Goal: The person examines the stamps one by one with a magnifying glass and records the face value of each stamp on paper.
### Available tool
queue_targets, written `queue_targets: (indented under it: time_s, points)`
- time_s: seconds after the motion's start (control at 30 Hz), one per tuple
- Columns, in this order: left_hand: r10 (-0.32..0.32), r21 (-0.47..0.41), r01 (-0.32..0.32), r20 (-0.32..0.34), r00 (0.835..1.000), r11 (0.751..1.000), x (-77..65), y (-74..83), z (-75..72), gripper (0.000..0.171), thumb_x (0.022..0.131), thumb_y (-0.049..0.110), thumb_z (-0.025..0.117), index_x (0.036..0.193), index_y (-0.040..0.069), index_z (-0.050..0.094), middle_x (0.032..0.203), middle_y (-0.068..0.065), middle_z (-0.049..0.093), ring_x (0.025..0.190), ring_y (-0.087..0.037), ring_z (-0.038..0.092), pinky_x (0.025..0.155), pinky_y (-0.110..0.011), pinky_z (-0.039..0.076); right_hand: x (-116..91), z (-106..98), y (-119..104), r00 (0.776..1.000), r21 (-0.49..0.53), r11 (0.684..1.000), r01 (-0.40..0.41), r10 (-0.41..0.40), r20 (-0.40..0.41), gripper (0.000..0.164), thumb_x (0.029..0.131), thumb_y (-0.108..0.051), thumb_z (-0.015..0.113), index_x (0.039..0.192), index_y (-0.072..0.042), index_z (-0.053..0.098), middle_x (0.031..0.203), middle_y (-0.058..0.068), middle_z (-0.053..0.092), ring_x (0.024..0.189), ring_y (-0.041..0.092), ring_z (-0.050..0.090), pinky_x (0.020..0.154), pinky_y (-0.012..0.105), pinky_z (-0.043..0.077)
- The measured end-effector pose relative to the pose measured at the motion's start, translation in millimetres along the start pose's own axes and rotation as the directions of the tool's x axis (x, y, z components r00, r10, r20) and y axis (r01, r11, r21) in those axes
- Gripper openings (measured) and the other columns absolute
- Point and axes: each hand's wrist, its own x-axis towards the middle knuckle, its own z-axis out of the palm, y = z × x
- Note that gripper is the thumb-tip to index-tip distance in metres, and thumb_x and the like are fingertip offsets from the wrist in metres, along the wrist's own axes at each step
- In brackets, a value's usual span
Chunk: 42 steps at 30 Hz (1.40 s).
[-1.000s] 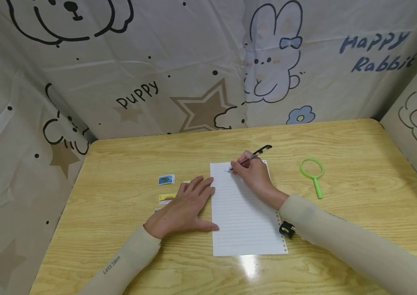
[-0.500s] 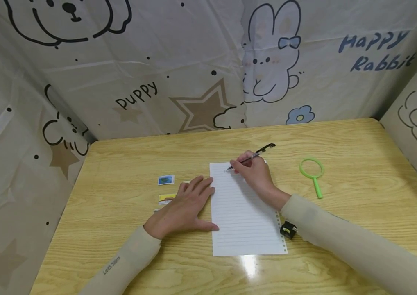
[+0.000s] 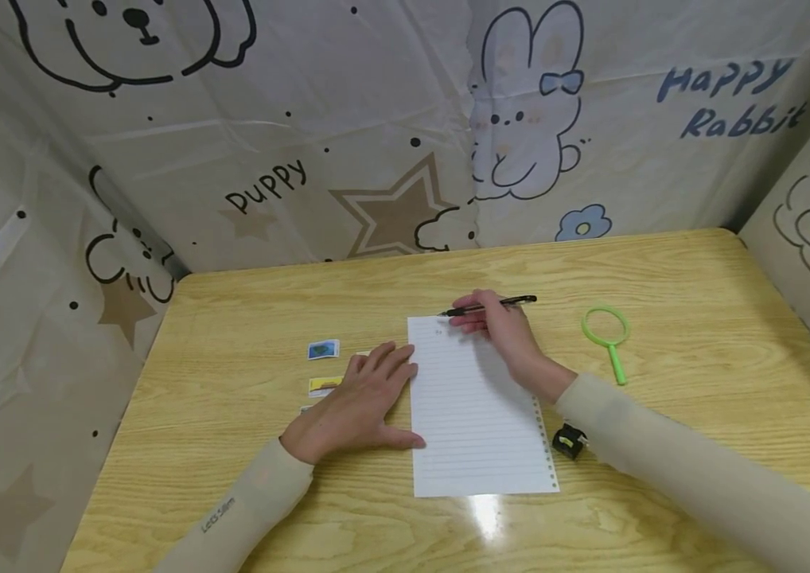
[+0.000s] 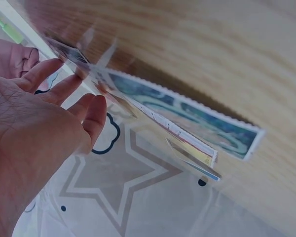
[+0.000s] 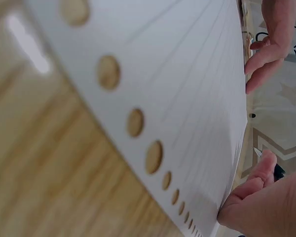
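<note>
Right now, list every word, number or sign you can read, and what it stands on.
"puppy": back curtain, left of centre
"Happy Rabbit": same curtain, right
"Lets Slim": left sleeve
Too small or blurred: marks on the lined paper, print on the stamps, small black object's yellow label.

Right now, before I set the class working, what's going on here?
A person's right hand holds a pen near the top edge of a lined sheet, which bears a few small marks. The left hand rests at the sheet's left edge, near small stamps. A magnifying glass lies off to the right.
</note>
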Motion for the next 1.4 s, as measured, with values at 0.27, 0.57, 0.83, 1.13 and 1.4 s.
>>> queue_targets:
  time_s: [0.27,0.57,0.83,1.13,1.4]
  points:
    - [0.004,0.0,-0.004,-0.005,1.0,1.0,-0.3,0.3,-0.7,0.103,0.09,0.071,0.078,0.16,0.001,0.048,0.175,-0.019,0.029,0.161,-0.045,0.022,0.119,-0.065,0.027,-4.5,1.7,0.0,0.999,0.109,0.994,0.031,-0.028,-0.023,0.038,0.113,-0.028,0.041,0.116,0.004,0.061,0.077,0.002,0.059,0.071,0.014,0.052,0.07,0.027,0.046]
    - [-0.003,-0.004,0.003,0.001,1.0,1.0,0.2,0.6,0.1,0.103,0.09,0.071,0.079,0.16,0.001,0.048,0.175,-0.018,0.029,0.161,-0.045,0.021,0.119,-0.065,0.026,-15.8,-8.6,-0.1,0.989,0.144,0.981,0.133,-0.14,0.041,0.038,0.114,-0.026,0.043,0.121,0.004,0.064,0.093,0.009,0.066,0.082,0.018,0.063,0.081,0.032,0.054]
    - [-0.008,0.001,0.008,0.007,1.0,1.0,0.6,1.0,-0.4,0.104,0.09,0.072,0.078,0.161,0.001,0.047,0.175,-0.018,0.028,0.161,-0.044,0.021,0.12,-0.065,0.026,-25.8,-20.5,-4.1,0.983,0.172,0.969,0.178,-0.184,0.019,0.048,0.117,-0.027,0.032,0.13,0.01,0.06,0.095,0.009,0.07,0.083,0.017,0.065,0.08,0.029,0.054]
    - [0.001,0.004,-0.001,-0.001,1.0,1.0,-0.1,2.3,-1.6,0.102,0.091,0.068,0.08,0.16,0.0,0.048,0.174,-0.019,0.03,0.161,-0.045,0.022,0.119,-0.066,0.026,-39.8,-33.8,-2.3,0.972,0.108,0.966,0.235,-0.233,-0.03,0.035,0.118,-0.024,0.04,0.122,0.005,0.058,0.097,0.01,0.069,0.087,0.019,0.066,0.082,0.031,0.054]
    - [0.004,0.002,-0.004,-0.005,1.0,1.0,-0.3,2.0,-1.1,0.102,0.091,0.068,0.08,0.159,-0.001,0.048,0.174,-0.019,0.031,0.16,-0.045,0.023,0.119,-0.066,0.027,-48.2,-45.8,3.8,0.948,-0.005,0.949,0.315,-0.314,0.047,0.047,0.12,-0.032,0.04,0.135,0.008,0.06,0.12,0.021,0.073,0.104,0.021,0.071,0.092,0.035,0.054]
